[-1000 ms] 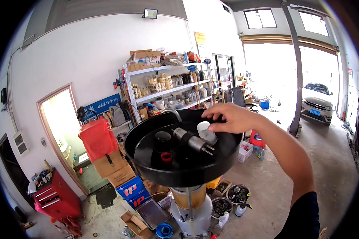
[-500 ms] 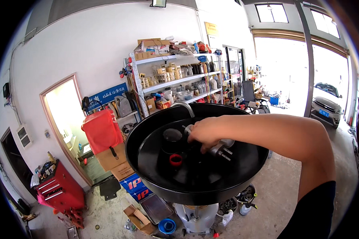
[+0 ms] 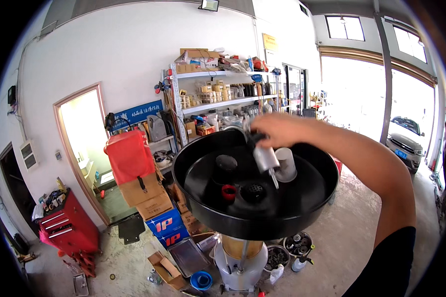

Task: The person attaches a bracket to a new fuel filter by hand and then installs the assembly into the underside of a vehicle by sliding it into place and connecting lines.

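Note:
My right hand (image 3: pixel 273 127), partly blurred, reaches in from the right and is closed on a silver cylindrical tool (image 3: pixel 266 159). The tool has a black upper part and a thin metal prong pointing down; its exact kind I cannot tell. It hangs above a wide black round drain pan (image 3: pixel 252 231). Inside the pan, a pale metal cup (image 3: pixel 286 166) stands right beside the tool. Left of it are a black perforated drain (image 3: pixel 253 193), a red-rimmed opening (image 3: pixel 228 192) and a black rounded cap (image 3: pixel 226 163). My left hand is out of view.
The pan stands on a silver tank (image 3: pixel 238 267) with an amber section. Around its base are a blue bowl (image 3: pixel 201 280), a metal tray (image 3: pixel 191 256) and tubs of parts (image 3: pixel 298 242). Loaded shelves (image 3: pixel 223 104) line the wall; a red tool cabinet (image 3: pixel 72 222) stands left.
My right hand has lifted the silver tool up from low in the pan, toward the pan's far side. The pale cup and perforated drain now show clearly. The view has shifted slightly.

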Demonstrator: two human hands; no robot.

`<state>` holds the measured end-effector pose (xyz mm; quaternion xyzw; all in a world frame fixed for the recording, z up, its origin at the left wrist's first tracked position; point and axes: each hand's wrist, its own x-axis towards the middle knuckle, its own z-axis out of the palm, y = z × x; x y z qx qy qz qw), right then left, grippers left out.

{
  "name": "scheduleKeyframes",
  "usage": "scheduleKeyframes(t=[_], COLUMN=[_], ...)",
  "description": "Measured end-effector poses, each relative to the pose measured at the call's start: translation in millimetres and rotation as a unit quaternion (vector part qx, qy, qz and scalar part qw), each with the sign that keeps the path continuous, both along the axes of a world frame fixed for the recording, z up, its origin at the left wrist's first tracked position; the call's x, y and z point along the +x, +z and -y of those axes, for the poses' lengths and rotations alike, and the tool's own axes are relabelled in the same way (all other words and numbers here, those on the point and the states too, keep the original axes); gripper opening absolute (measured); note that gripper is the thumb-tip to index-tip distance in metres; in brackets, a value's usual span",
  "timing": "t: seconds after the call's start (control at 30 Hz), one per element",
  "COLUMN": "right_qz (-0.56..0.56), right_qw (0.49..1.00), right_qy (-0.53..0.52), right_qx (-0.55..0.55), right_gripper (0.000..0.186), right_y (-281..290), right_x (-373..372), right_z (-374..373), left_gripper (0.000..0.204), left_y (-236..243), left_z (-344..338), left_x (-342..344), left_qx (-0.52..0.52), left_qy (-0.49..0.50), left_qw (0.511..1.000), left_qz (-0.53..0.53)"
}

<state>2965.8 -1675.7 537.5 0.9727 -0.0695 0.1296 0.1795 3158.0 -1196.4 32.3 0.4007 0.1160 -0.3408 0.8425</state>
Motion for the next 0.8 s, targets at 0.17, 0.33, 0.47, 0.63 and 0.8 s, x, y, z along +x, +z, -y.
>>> scheduleKeyframes(t=[0.17, 0.33, 0.47, 0.63, 0.8], right_qz=[0.132, 0.238, 0.280, 0.312, 0.321], right_qw=[0.989, 0.963, 0.948, 0.930, 0.923], right_qy=[-0.029, 0.026, 0.009, -0.022, -0.078], right_qx=[-0.058, -0.122, -0.152, -0.191, -0.199], right_gripper=[0.035, 0.037, 0.038, 0.035, 0.036], right_y=[33.2, 31.2, 28.3, 37.1, 53.8], right_x=[-23.2, -36.9, -38.4, -36.9, -46.7], right_z=[-24.7, -42.0, -70.2, -96.5, -118.6], left_gripper=[0.059, 0.059, 0.059, 0.060, 0.060], left_y=[-6.3, -18.8, -28.5, -43.5, -56.0], left_z=[-13.1, -36.4, -66.3, -103.8, -138.7], left_x=[-3.9, -11.6, -15.4, -20.3, -27.5], left_qx=[0.005, 0.002, 0.001, -0.003, 0.001], left_qy=[-0.005, -0.012, -0.008, -0.004, 0.002], left_qw=[1.000, 1.000, 1.000, 1.000, 1.000], left_qz=[0.004, 0.002, 0.002, -0.007, -0.017])
